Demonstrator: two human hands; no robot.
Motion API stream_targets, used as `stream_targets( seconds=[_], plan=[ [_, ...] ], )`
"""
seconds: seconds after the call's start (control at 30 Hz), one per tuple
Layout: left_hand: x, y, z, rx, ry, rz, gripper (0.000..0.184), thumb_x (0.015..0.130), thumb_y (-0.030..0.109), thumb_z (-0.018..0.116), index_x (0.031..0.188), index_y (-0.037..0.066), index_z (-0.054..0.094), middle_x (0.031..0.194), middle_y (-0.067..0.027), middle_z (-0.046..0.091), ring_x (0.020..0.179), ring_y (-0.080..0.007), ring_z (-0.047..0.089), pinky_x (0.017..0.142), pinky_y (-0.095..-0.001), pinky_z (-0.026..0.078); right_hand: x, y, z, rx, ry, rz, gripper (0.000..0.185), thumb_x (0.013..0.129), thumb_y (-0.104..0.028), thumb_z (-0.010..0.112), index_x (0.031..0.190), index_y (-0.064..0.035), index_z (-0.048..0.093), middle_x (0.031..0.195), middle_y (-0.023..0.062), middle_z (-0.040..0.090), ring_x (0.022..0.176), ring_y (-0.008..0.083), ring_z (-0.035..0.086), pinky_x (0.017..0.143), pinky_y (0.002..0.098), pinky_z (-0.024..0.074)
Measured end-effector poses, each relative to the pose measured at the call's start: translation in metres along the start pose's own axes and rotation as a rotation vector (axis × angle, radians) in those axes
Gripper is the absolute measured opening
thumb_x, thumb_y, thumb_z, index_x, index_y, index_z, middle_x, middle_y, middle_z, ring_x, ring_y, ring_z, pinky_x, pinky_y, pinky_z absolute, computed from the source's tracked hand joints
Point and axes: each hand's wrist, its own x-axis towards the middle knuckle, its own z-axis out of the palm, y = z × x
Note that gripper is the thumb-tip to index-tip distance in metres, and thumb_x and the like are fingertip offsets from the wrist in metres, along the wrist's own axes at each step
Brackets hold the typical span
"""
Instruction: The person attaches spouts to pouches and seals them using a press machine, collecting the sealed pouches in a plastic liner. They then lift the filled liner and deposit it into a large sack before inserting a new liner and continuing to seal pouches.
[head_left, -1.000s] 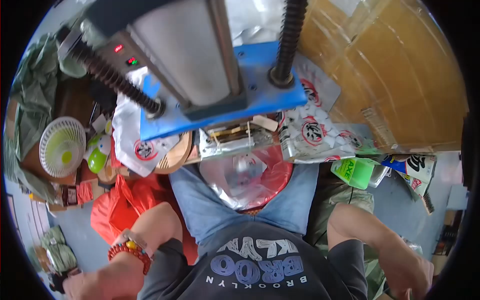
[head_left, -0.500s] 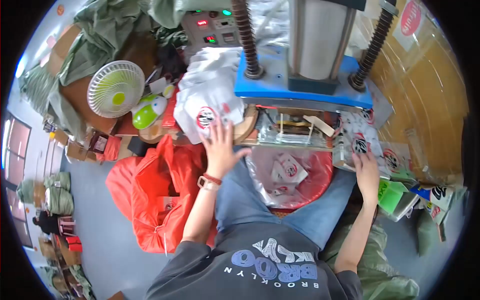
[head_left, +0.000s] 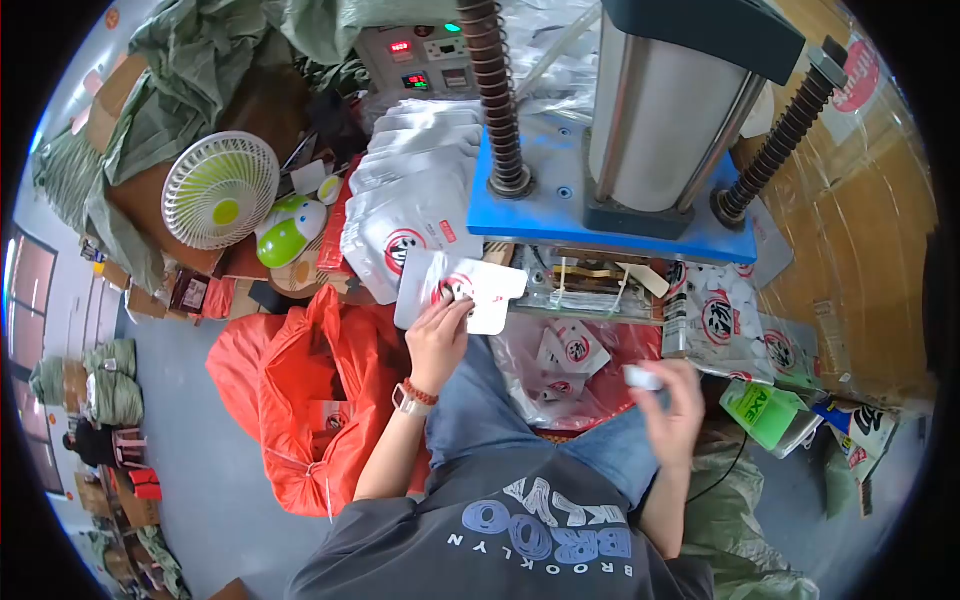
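Note:
My left hand (head_left: 440, 335) is closed on a flat white-and-silver pouch (head_left: 492, 293) with a round red-and-black print, lifted just in front of a fanned stack of similar silver pouches (head_left: 425, 205). Between the fingertips of my right hand (head_left: 677, 415) is a small white piece (head_left: 641, 378), blurred, its kind unclear. That hand hovers over my right thigh, beside a red tub lined with clear plastic (head_left: 640, 392). Several printed pouches (head_left: 575, 345) lie inside the tub. To the right, a clear-walled container of white pieces (head_left: 712, 325) bears the same round print.
A press with a blue plate (head_left: 610, 215), springs and a metal cylinder (head_left: 650, 120) stands ahead. Left are a white-green fan (head_left: 222, 190), an orange-red bag (head_left: 320, 400) and a control box (head_left: 420, 60) with lit displays. A cardboard box (head_left: 860, 220) stands right.
My left hand has lifted a pouch off the stack and drawn it right and nearer. My right hand has moved from the container towards my lap with a small white piece.

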Motion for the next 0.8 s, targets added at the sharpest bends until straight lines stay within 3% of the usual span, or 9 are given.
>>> stream_targets(
  seconds=[0.03,0.1,0.23,0.33,0.47,0.53,0.63,0.77,0.8],
  plan=[
    [-0.002,0.018,-0.012,-0.236,-0.104,-0.258,0.029,0.074,-0.007,0.063,0.098,0.009,0.07,0.091,-0.0063,0.071,0.091,-0.0239,0.068,0.07,-0.0298,0.054,0.002,-0.006,0.01,-0.046,-0.046,-0.008,0.026,0.074,-0.002,0.073,0.099,0.0,0.065,0.094,0.0123,0.059,0.09,0.0251,0.056,0.084,0.0331,0.0429],
    [-0.002,0.046,-0.033,-0.347,-0.099,-0.364,0.039,0.066,-0.015,0.057,0.095,0.008,0.07,0.092,-0.0072,0.071,0.091,-0.0226,0.069,0.068,-0.0279,0.054,0.004,-0.024,0.007,-0.208,0.086,-0.324,0.026,0.073,-0.004,0.073,0.098,-0.0013,0.066,0.092,0.0107,0.059,0.086,0.0285,0.055,0.078,0.0376,0.0424],
    [0.009,0.095,-0.054,-0.381,-0.023,-0.159,0.042,0.059,-0.016,0.056,0.092,0.006,0.071,0.094,-0.0071,0.072,0.095,-0.0225,0.069,0.07,-0.0288,0.055,0.022,-0.051,0.009,-0.554,0.075,-0.509,0.028,0.07,-0.002,0.068,0.098,-0.0045,0.066,0.093,0.0064,0.059,0.092,0.027,0.057,0.083,0.0438,0.0421],
    [0.02,0.103,-0.062,-0.319,-0.075,0.175,0.026,0.065,-0.008,0.065,0.088,0.002,0.071,0.09,-0.0081,0.072,0.088,-0.0237,0.07,0.072,-0.0306,0.057,0.035,-0.046,0.021,-0.325,-0.163,-0.546,0.026,0.065,-0.002,0.069,0.09,-0.0073,0.07,0.089,0.0038,0.06,0.089,0.0229,0.06,0.09,0.0429,0.0416],
    [0.029,0.107,-0.072,-0.716,-0.324,0.18,0.021,0.076,0.007,0.067,0.096,0.002,0.072,0.09,-0.012,0.072,0.086,-0.0253,0.072,0.072,-0.0304,0.057,0.034,-0.061,-0.001,-0.114,-0.265,-0.377,0.025,0.063,-0.009,0.074,0.087,-0.0077,0.071,0.087,0.002,0.062,0.084,0.0203,0.061,0.098,0.0459,0.0388],
    [0.021,0.105,-0.039,-0.785,-0.476,-0.076,0.018,0.082,0.011,0.069,0.095,0.001,0.073,0.086,-0.014,0.072,0.076,-0.0199,0.07,0.066,-0.0245,0.054,0.045,-0.036,0.009,-0.159,-0.262,-0.258,0.034,0.068,-0.011,0.075,0.101,-0.0037,0.067,0.093,0.0073,0.062,0.091,0.0239,0.06,0.101,0.0443,0.037],
    [0.006,0.107,0.015,-0.994,-0.579,-0.735,0.02,0.09,0.017,0.067,0.093,-0.001,0.073,0.083,-0.0064,0.072,0.07,-0.0068,0.062,0.062,-0.0206,0.049,0.054,-0.007,0.017,-0.287,-0.129,-0.07,0.047,0.078,-0.01,0.07,0.122,0.0006,0.057,0.11,0.0154,0.06,0.106,0.0328,0.054,0.101,0.0402,0.0369],
    [0.054,0.114,0.023,-1.315,-0.434,-1.005,0.022,0.09,0.019,0.067,0.092,-0.003,0.07,0.079,-0.0032,0.07,0.067,-0.0054,0.061,0.059,-0.0214,0.048,0.058,-0.016,-0.04,-0.354,0.235,-0.004,0.037,0.093,-0.014,0.058,0.126,0.0001,0.053,0.12,0.0172,0.058,0.109,0.0335,0.054,0.094,0.0411,0.0409],
    [0.057,0.106,0.032,-1.343,-0.476,-1.056,0.02,0.089,0.016,0.066,0.094,-0.003,0.069,0.084,-0.006,0.071,0.069,-0.0085,0.065,0.061,-0.022,0.051,0.068,-0.009,-0.043,-0.574,0.239,-0.061,0.03,0.094,-0.015,0.055,0.121,0.0001,0.056,0.116,0.0169,0.059,0.106,0.0338,0.056,0.09,0.0413,0.0434]
  ],
)
